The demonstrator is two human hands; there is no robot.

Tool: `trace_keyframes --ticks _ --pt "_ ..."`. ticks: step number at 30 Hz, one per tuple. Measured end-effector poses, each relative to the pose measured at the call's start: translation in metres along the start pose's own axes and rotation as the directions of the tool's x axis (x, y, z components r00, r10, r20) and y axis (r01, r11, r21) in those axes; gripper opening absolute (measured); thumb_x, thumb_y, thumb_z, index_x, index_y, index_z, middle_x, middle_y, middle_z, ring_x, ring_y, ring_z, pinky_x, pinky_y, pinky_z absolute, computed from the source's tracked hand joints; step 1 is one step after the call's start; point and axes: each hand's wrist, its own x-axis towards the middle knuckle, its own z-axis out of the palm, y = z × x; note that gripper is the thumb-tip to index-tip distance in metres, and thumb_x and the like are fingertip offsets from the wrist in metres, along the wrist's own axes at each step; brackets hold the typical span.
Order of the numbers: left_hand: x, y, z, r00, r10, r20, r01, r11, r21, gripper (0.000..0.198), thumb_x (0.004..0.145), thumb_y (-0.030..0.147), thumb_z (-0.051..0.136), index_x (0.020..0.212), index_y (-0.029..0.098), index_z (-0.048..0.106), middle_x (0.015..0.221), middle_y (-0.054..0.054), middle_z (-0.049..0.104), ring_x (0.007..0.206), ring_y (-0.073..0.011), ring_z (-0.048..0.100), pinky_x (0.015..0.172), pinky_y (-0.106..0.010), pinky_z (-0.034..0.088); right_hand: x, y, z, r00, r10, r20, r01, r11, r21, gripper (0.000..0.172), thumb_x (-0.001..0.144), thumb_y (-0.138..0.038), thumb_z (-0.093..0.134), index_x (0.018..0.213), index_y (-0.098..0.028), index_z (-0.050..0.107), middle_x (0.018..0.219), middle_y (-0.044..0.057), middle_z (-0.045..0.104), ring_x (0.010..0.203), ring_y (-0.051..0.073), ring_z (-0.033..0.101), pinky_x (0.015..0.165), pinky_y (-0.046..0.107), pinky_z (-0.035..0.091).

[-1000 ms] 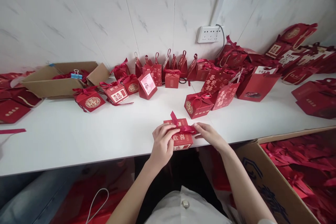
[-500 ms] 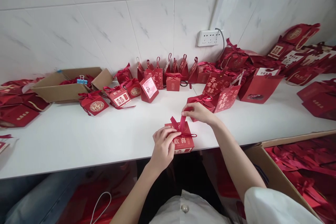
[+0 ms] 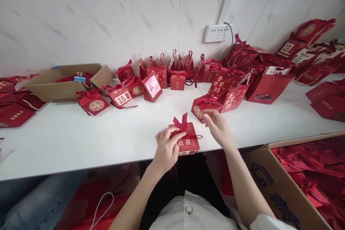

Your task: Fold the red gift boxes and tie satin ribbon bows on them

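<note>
A red gift box (image 3: 188,147) with gold and white lettering lies at the table's front edge. Its dark red ribbon (image 3: 184,122) is tied in a bow on top, two tails pointing up and a thin loop sticking out to the right. My left hand (image 3: 167,147) rests on the box's left side, thumb and forefinger pinching the ribbon at its knot. To the right, my right hand (image 3: 219,129) is raised clear of the ribbon, fingers loosely curled and nothing visible in them. Just behind it stands another red box (image 3: 198,109) with a gold round emblem.
Along the tiled wall stand several small red bags and boxes (image 3: 178,81). An open cardboard box (image 3: 54,88) with a blue clip sits at the left. Below the table's right front, a large carton (image 3: 265,179) holds red ribboned pieces. A socket strip (image 3: 216,33) hangs on the wall.
My right hand has let go of the upright ribbon tail and moved right and down. My left hand keeps its pinch at the bow. The view has shifted slightly.
</note>
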Motion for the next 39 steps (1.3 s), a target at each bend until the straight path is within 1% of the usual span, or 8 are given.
trace_keyframes --ticks 5,9,11,14,20,27,34,39 --pt "0.0 -0.002 0.001 0.997 -0.058 -0.05 0.049 0.987 -0.155 0.036 0.086 0.01 0.037 0.115 0.025 0.052 0.117 -0.007 0.049 0.114 -0.0207 0.044 0.096 -0.038 0.035 -0.045 0.01 -0.006 0.976 -0.045 0.215 0.043 0.999 0.014 0.038 0.075 -0.045 0.066 0.103 -0.022 0.055 0.089 0.005 0.06 0.076 0.018 0.058 0.07 0.031 0.049" --pt "-0.004 -0.001 -0.002 0.898 -0.397 -0.191 0.335 0.897 -0.287 0.029 0.08 0.031 0.054 0.105 0.02 0.046 0.104 -0.007 0.049 0.099 -0.0212 0.049 0.081 -0.034 0.043 -0.048 0.012 0.001 0.978 -0.004 0.21 -0.014 0.996 0.085 0.035 0.078 -0.05 0.06 0.097 -0.021 0.054 0.082 0.004 0.059 0.075 0.018 0.057 0.071 0.031 0.048" --pt "-0.005 0.0 -0.006 0.82 -0.569 -0.06 0.516 0.78 -0.353 0.023 0.08 0.041 0.053 0.088 0.02 0.046 0.083 -0.002 0.049 0.078 -0.017 0.05 0.069 -0.029 0.042 -0.046 0.009 0.002 0.974 0.09 0.207 -0.109 0.991 0.083 0.036 0.083 -0.056 0.049 0.086 -0.02 0.052 0.069 0.001 0.055 0.065 0.016 0.053 0.063 0.029 0.044" --pt "-0.001 0.001 -0.013 0.754 -0.622 0.212 0.646 0.643 -0.412 0.035 0.084 0.048 0.043 0.064 0.02 0.037 0.059 0.004 0.034 0.056 -0.0119 0.038 0.055 -0.025 0.033 -0.043 0.003 0.006 0.931 0.254 0.261 -0.278 0.959 0.059 0.048 0.086 -0.061 0.036 0.062 -0.02 0.043 0.054 -0.003 0.04 0.051 0.012 0.04 0.052 0.027 0.034" --pt "0.004 -0.004 -0.013 0.778 -0.555 0.294 0.616 0.584 -0.528 0.036 0.084 0.044 0.048 0.061 0.019 0.036 0.059 0.005 0.034 0.057 -0.01 0.035 0.056 -0.023 0.03 -0.044 0.003 0.013 0.89 0.259 0.375 -0.385 0.868 0.313 0.046 0.078 -0.056 0.056 0.057 -0.019 0.038 0.054 -0.005 0.035 0.051 0.009 0.029 0.05 0.025 0.023" --pt "0.0 -0.013 -0.012 0.806 -0.461 0.371 0.587 0.544 -0.599 0.033 0.084 0.046 0.047 0.066 0.019 0.04 0.062 0.004 0.039 0.058 -0.0099 0.038 0.056 -0.022 0.034 -0.043 0.016 0.016 0.87 0.288 0.4 -0.49 0.596 0.636 0.035 0.076 -0.038 0.066 0.059 -0.019 0.042 0.056 -0.005 0.036 0.053 0.009 0.028 0.052 0.023 0.025" --pt "-0.005 -0.015 -0.007 0.832 -0.439 0.34 0.55 0.572 -0.609 0.033 0.087 0.045 0.044 0.067 0.019 0.039 0.062 0.005 0.035 0.057 -0.0095 0.033 0.054 -0.022 0.031 -0.045 0.014 0.024 0.827 0.396 0.4 -0.549 0.411 0.728 0.036 0.067 -0.035 0.073 0.056 -0.019 0.043 0.055 -0.006 0.03 0.05 0.008 0.025 0.047 0.023 0.022" --pt "-0.006 -0.019 -0.002 0.84 -0.431 0.329 0.536 0.573 -0.62 0.032 0.087 0.045 0.043 0.068 0.019 0.038 0.062 0.005 0.035 0.056 -0.0096 0.032 0.053 -0.022 0.03 -0.042 0.009 0.028 0.815 0.451 0.364 -0.544 0.378 0.749 0.036 0.062 -0.035 0.075 0.053 -0.02 0.043 0.053 -0.006 0.031 0.048 0.008 0.027 0.044 0.023 0.028"
